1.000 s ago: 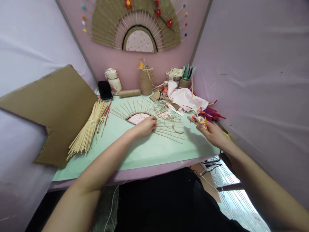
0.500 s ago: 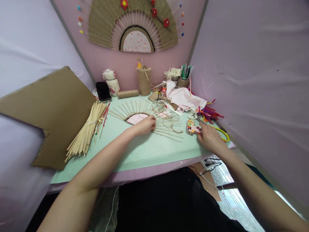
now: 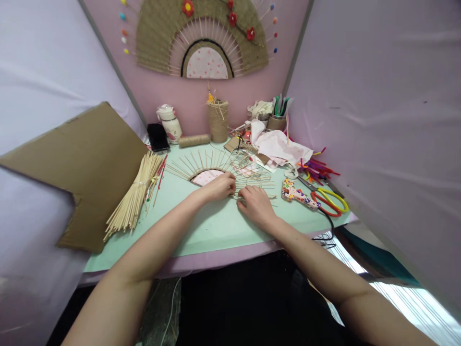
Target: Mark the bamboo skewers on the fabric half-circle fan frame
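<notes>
A fan of thin wooden sticks (image 3: 194, 162) spreads around a half-round pink dotted card (image 3: 204, 177) on the mint table (image 3: 216, 230). My left hand (image 3: 219, 186) presses down on the right side of the card. My right hand (image 3: 254, 202) rests palm down on the lower right sticks, close beside the left hand, with fingers bent over them. A patterned glue gun (image 3: 297, 193) lies on the table to the right, let go. Loose loops of jute twine (image 3: 252, 173) lie over the right sticks.
A bundle of sticks (image 3: 135, 194) and a cardboard sheet (image 3: 82, 158) lie at left. Scissors (image 3: 329, 199), coloured pipe cleaners (image 3: 317, 168), pink cloth (image 3: 279, 146), a twine roll (image 3: 193, 140), a twine-wrapped cup (image 3: 218, 120) and a small bottle (image 3: 169, 122) stand behind. A finished fan (image 3: 201, 38) hangs on the wall.
My right hand set the glue gun down at the table's right and moved left onto the sticks beside my left hand. The left hand has stayed on the card.
</notes>
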The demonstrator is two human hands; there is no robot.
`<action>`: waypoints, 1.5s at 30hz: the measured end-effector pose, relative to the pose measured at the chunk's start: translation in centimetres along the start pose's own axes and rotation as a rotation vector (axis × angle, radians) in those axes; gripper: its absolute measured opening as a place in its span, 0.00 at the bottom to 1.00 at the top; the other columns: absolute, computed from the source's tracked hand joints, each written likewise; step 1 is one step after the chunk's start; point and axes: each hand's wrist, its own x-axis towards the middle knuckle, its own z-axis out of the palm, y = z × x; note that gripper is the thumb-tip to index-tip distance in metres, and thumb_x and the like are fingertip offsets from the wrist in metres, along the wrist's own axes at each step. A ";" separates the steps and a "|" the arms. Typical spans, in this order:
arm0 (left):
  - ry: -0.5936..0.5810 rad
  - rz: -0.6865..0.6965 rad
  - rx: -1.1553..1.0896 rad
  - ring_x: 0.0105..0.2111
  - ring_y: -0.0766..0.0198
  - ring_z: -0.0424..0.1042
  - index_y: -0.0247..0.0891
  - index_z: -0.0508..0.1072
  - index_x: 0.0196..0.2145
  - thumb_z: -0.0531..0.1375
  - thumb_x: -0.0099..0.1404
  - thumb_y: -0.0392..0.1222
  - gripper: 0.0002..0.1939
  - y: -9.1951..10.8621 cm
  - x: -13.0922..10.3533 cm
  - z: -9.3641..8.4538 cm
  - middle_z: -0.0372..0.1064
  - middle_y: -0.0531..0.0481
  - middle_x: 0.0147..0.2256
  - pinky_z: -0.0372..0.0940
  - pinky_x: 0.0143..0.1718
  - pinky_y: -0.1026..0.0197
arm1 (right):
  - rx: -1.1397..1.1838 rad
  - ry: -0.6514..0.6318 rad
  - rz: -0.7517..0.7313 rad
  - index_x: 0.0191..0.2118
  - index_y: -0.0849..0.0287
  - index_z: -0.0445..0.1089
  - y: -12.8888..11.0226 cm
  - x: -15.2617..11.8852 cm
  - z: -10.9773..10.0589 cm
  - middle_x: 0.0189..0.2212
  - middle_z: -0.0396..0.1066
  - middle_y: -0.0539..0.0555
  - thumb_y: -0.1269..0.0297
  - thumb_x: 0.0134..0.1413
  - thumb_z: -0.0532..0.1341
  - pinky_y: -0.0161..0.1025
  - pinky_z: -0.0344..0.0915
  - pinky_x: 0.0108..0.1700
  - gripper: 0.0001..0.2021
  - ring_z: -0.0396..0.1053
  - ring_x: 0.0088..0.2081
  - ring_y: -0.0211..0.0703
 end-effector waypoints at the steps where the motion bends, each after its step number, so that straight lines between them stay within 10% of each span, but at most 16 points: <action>1: 0.010 -0.004 -0.013 0.42 0.59 0.68 0.36 0.73 0.28 0.57 0.56 0.32 0.05 0.1 0.0 0.0 0.67 0.44 0.42 0.63 0.49 0.57 | 0.000 0.004 0.015 0.38 0.59 0.68 -0.1 0.1 0.4 0.37 0.72 0.57 0.67 0.55 0.57 0.41 0.53 0.40 0.05 0.64 0.41 0.48; 17: 0.326 -0.261 -0.218 0.34 0.63 0.70 0.36 0.73 0.32 0.53 0.54 0.29 0.11 -1.1 0.0 1.2 0.72 0.49 0.33 0.65 0.37 0.61 | 0.130 0.082 0.020 0.39 0.60 0.65 0.0 0.1 1.1 0.36 0.71 0.55 0.70 0.54 0.56 0.40 0.54 0.39 0.06 0.64 0.38 0.46; 24: 0.297 0.058 -0.044 0.43 0.59 0.68 0.37 0.74 0.34 0.55 0.56 0.29 0.11 0.3 -3.9 1.0 0.72 0.47 0.39 0.63 0.48 0.54 | 0.124 0.105 0.039 0.41 0.60 0.66 0.6 -1.2 0.1 0.38 0.70 0.57 0.68 0.55 0.56 0.41 0.55 0.42 0.08 0.64 0.42 0.48; 45: 0.434 0.144 0.104 0.43 0.60 0.72 0.39 0.75 0.34 0.54 0.64 0.34 0.09 1.2 -4.0 2.9 0.75 0.45 0.38 0.67 0.45 0.57 | 0.023 0.026 0.041 0.47 0.61 0.67 1.4 -0.6 -0.7 0.38 0.74 0.56 0.71 0.53 0.56 0.39 0.57 0.40 0.14 0.68 0.41 0.47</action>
